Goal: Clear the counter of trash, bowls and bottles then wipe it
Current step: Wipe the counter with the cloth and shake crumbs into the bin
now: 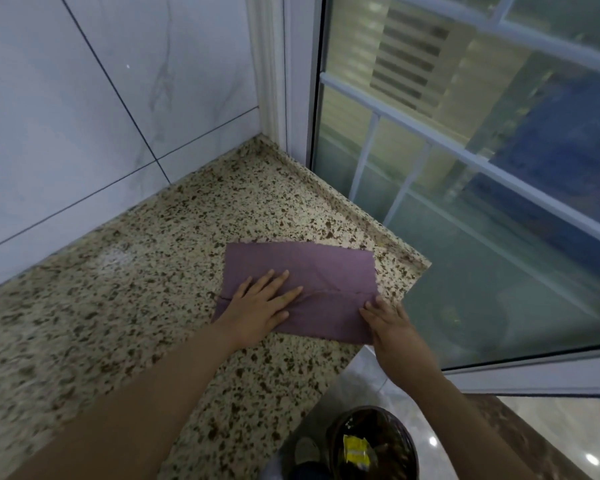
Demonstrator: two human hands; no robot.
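Speckled counter bears 1 purple cloth.

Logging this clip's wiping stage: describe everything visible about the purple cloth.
The cloth is dull purple, thin fabric, folded into a rough rectangle with a crease line across it. It lies flat on the speckled counter near its window-side edge. The left hand presses flat on it; the right hand holds its near right corner.

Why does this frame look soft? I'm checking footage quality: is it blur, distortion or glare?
Head view: wide-angle lens bends the window frame and tile lines; the forearms near the lens blur; a pale sheen lies on the counter; the purple cloth stays fairly sharp.
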